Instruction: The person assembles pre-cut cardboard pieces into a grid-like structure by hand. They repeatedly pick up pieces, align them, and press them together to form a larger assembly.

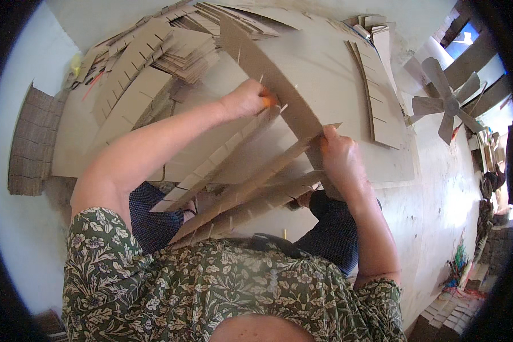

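A long brown slotted cardboard strip (279, 80) runs slantwise in front of me, from the far middle of the table down to my right hand. Several narrower slotted cardboard strips (233, 196) meet it crosswise and reach back toward my lap, above my knees. My left hand (248, 98) is closed in a pinch at the far end of one crosswise strip, beside the long strip. With fingers and thumb closed, my right hand (343, 155) grips the cardboard where another crosswise strip meets the long one. How deeply the slots are joined is partly hidden by my fingers.
On the pale table (199, 137) lie piles of slotted cardboard (137, 54) at the far left and two slotted strips (367, 91) at the right. A cardboard stack (35, 139) stands far left. A fan (450, 105) is beyond the table's right edge.
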A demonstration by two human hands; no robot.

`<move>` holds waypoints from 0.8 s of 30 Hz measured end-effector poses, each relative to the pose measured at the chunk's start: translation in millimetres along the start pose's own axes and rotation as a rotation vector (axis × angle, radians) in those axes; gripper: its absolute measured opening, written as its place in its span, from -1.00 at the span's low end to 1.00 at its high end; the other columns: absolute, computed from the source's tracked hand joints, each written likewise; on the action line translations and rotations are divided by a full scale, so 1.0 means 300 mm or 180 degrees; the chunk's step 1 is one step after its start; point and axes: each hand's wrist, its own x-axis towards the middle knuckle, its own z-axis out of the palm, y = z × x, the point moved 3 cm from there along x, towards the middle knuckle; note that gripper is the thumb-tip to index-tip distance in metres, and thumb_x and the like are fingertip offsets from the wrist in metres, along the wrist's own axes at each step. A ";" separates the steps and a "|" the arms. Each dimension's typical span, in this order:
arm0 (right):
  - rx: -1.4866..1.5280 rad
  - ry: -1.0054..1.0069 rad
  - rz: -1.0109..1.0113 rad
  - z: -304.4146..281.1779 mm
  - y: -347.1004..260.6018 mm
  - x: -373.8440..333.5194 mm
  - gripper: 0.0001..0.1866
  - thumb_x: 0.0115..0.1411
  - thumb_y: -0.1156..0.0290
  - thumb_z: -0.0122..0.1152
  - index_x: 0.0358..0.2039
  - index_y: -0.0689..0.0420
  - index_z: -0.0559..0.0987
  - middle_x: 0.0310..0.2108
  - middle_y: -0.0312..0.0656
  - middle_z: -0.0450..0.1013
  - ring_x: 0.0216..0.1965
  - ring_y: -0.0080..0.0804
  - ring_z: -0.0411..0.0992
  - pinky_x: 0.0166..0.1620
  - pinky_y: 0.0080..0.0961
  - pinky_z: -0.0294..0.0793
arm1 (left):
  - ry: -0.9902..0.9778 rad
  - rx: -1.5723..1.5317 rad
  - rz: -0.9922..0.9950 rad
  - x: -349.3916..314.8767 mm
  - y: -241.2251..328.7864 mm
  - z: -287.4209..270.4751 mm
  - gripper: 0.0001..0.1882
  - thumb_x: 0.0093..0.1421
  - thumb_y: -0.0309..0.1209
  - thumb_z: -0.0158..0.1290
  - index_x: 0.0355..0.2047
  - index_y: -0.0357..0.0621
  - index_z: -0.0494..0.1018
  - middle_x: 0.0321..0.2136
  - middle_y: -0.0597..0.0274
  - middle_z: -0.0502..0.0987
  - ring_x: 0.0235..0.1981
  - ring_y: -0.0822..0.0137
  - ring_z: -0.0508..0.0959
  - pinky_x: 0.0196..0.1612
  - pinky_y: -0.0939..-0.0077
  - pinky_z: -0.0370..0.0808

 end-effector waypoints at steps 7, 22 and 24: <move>0.0009 -0.0336 0.0242 0.046 0.083 0.042 -0.88 0.18 0.47 -0.01 -0.27 0.18 0.42 -0.50 0.22 0.45 -0.37 0.21 0.45 -0.33 0.02 0.45 | 0.0300 0.0294 0.0585 -0.063 0.100 -0.052 -0.73 0.21 -0.27 0.11 -0.25 -0.25 0.55 -0.56 0.31 0.52 -0.48 0.55 0.45 -0.38 0.58 0.43; -0.1034 0.0282 -0.0095 -0.057 0.019 0.179 -0.41 0.17 0.23 0.17 0.21 0.02 0.27 -0.20 -0.04 0.46 -0.14 -0.05 0.43 -0.14 -0.15 0.43 | 0.3169 0.3234 -0.0488 -0.105 -0.369 -0.825 -0.55 0.22 -0.16 0.02 -0.03 -0.25 0.30 0.07 -0.04 0.34 0.07 0.00 0.36 0.02 0.09 0.38; -0.0992 -0.0084 0.0016 -0.005 0.010 0.213 -0.39 0.18 0.32 0.13 0.24 0.02 0.21 -0.26 0.07 0.48 -0.21 0.04 0.47 -0.18 -0.06 0.43 | 0.2757 0.3422 -0.0599 -0.093 -0.387 -0.868 -0.64 0.23 -0.19 -0.01 -0.14 -0.24 0.35 -0.04 -0.06 0.44 -0.04 -0.01 0.46 -0.05 0.07 0.42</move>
